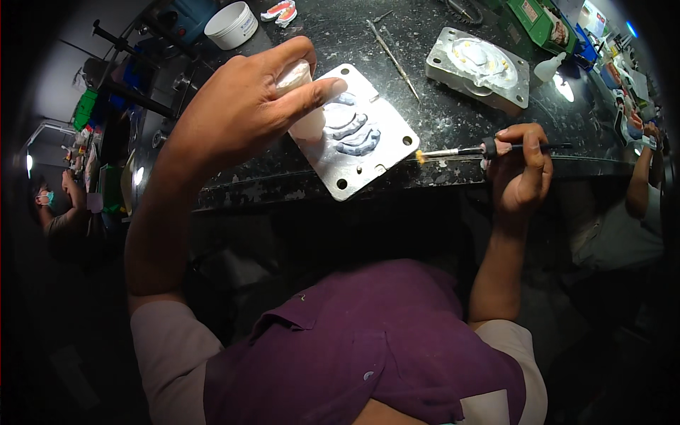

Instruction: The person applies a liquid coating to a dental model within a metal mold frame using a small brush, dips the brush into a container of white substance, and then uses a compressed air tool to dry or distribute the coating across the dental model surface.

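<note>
My left hand is closed round a white lump, partly hidden by the fingers. It hovers over the upper left part of a metal dental flask half, its thumb above the plate. Bluish-grey, horseshoe-shaped mould hollows show in the white filling of this flask half, which has round corner holes. Right of it, my right hand grips a slim brush with a dark handle and yellowish bristles. The bristle tip points left, close to the flask's right corner. Whether a second thin tool lies along the brush, I cannot tell.
A second flask half with yellowish teeth in white plaster lies at the back right. Between the halves is a thin metal tool. A white tub, red-and-white denture piece, green box and white squeeze bottle line the back.
</note>
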{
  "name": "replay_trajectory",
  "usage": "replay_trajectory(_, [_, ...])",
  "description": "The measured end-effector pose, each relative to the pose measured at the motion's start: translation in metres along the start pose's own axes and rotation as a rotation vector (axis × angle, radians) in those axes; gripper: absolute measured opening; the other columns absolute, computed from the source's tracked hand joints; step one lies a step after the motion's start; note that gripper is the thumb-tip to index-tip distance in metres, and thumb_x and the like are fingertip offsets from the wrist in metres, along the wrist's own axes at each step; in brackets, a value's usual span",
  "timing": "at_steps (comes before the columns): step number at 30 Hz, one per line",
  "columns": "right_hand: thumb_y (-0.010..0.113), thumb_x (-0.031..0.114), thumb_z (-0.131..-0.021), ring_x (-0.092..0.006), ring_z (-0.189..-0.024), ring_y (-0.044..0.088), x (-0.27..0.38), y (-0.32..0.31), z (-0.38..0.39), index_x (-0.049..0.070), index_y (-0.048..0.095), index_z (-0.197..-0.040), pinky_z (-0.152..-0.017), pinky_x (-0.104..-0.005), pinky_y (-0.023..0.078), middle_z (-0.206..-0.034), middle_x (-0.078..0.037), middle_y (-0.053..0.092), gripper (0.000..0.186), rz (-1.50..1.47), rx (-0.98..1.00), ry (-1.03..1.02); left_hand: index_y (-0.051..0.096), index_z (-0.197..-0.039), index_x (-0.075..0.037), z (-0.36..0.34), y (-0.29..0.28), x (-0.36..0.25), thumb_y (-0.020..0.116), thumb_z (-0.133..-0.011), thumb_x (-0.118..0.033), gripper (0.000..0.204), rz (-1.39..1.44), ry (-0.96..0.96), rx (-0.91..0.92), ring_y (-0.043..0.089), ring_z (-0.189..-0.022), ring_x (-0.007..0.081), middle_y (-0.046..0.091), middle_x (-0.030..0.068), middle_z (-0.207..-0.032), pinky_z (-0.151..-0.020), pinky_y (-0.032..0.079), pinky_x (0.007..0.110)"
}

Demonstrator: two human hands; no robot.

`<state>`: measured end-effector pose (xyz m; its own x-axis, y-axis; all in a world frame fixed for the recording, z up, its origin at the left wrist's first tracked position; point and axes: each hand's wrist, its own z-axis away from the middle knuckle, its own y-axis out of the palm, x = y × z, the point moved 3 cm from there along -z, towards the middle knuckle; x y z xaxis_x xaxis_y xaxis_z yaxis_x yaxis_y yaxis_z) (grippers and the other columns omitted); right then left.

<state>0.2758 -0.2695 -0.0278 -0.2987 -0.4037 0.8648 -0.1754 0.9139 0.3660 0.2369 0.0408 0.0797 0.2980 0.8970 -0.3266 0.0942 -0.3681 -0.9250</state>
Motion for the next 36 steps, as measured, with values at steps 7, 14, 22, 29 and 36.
replay_trajectory(7, [0.056, 0.022, -0.107, -0.0180, -0.081, 0.070, 0.030, 0.044, -0.002, -0.006, 0.066, -0.111, -0.074, -0.0296, 0.058, -0.094, -0.014, 0.070, 0.030, 0.116, 0.425, -0.212, 0.057, -0.112, -0.006, 0.008, -0.005, -0.004, 0.066, -0.098, -0.049, 0.047, 0.069, -0.180, 0.124, 0.067, -0.077, 0.0227, 0.069, 0.0175, -0.086, -0.070, 0.050, 0.037])
replay_trajectory(14, [0.058, 0.019, -0.106, -0.0190, -0.085, 0.072, 0.024, 0.047, 0.000, -0.007, 0.067, -0.110, -0.077, -0.0300, 0.060, -0.100, -0.016, 0.072, 0.028, 0.185, 0.443, -0.151, 0.054, -0.119, -0.004, 0.015, -0.009, -0.003, 0.065, -0.098, -0.035, 0.040, 0.220, -0.173, 0.107, 0.061, -0.078, 0.0186, 0.064, 0.0155, -0.090, -0.073, 0.049, 0.033])
replay_trajectory(22, [0.059, 0.021, -0.105, -0.0186, -0.078, 0.070, 0.024, 0.037, 0.007, -0.004, 0.068, -0.105, -0.071, -0.0303, 0.057, -0.090, -0.014, 0.072, 0.027, 0.132, 0.329, -0.080, 0.052, -0.113, -0.004, 0.028, 0.003, -0.005, 0.066, -0.096, -0.028, 0.033, 0.276, -0.090, -0.020, 0.058, -0.078, 0.0136, 0.060, 0.0073, -0.086, -0.073, 0.046, 0.029])
replay_trajectory(29, [0.059, 0.024, -0.104, -0.0167, -0.072, 0.067, 0.025, 0.032, 0.008, -0.003, 0.068, -0.102, -0.068, -0.0289, 0.053, -0.083, -0.012, 0.070, 0.028, 0.123, 0.198, -0.038, 0.051, -0.112, -0.005, 0.034, 0.001, -0.001, 0.065, -0.094, -0.027, 0.032, 0.351, -0.064, -0.175, 0.058, -0.074, 0.0113, 0.058, 0.0076, -0.080, -0.067, 0.046, 0.028])
replay_trajectory(36, [0.058, 0.022, -0.106, -0.0144, -0.075, 0.068, 0.024, 0.052, -0.006, -0.003, 0.067, -0.110, -0.072, -0.0286, 0.055, -0.091, -0.011, 0.074, 0.027, 0.144, 0.355, -0.102, 0.051, -0.114, -0.004, 0.033, 0.004, -0.001, 0.068, -0.094, -0.026, 0.035, 0.238, -0.095, -0.096, 0.065, -0.077, 0.0201, 0.062, 0.0150, -0.083, -0.072, 0.050, 0.034])
